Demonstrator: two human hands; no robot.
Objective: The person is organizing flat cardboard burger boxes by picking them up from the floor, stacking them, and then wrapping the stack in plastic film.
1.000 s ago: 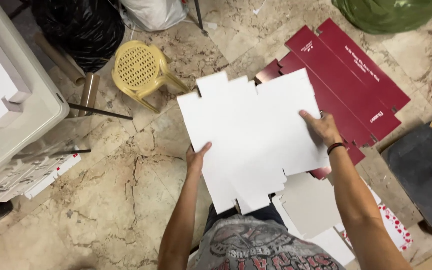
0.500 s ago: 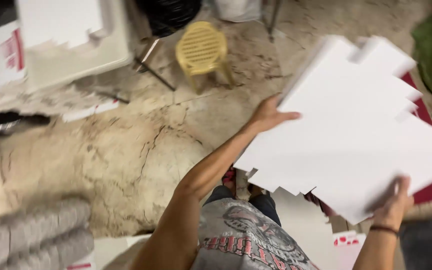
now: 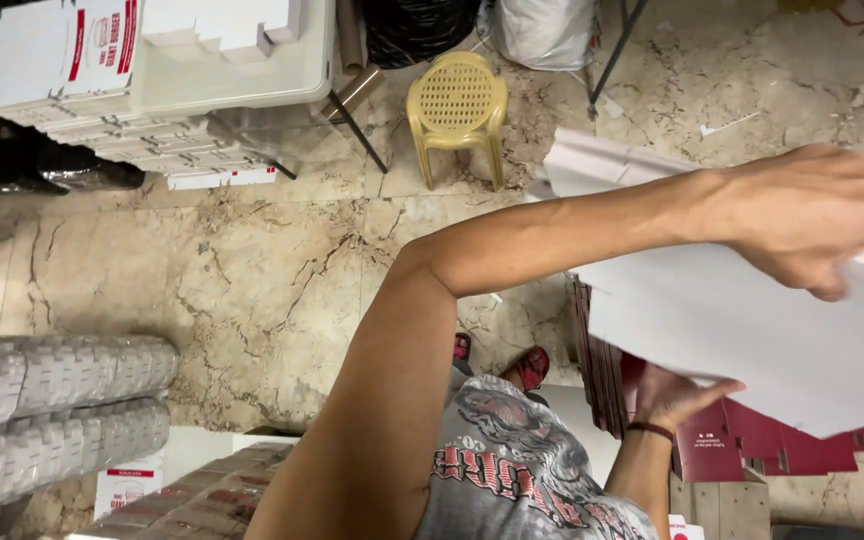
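My left hand (image 3: 812, 215) reaches far out to the right and grasps the top edge of a large flat white die-cut cardboard sheet (image 3: 752, 330), fingers curled over it. My right hand (image 3: 677, 392) is lower and nearer to me, palm up beneath the sheet's near edge with the fingers spread against its underside, a dark band at the wrist. The sheet hangs tilted between my two hands on the right of the scene, above the floor.

Under the sheet lies a stack of flat dark red cardboard blanks (image 3: 802, 445), part of it hidden by the white sheet. My red sandalled feet (image 3: 532, 365) rest on the beige veined marble floor (image 3: 252, 270) just left of that stack.

Farther off, a small yellow plastic stool (image 3: 457, 105) stands on the floor. To its left, a white plastic table (image 3: 282, 75) carries piles of folded white boxes with red print (image 3: 62, 55). At the near left, two grey ribbed stacks of moulded trays (image 3: 52, 400) lie on their sides. Black and white bags sit at the far edge behind the stool.
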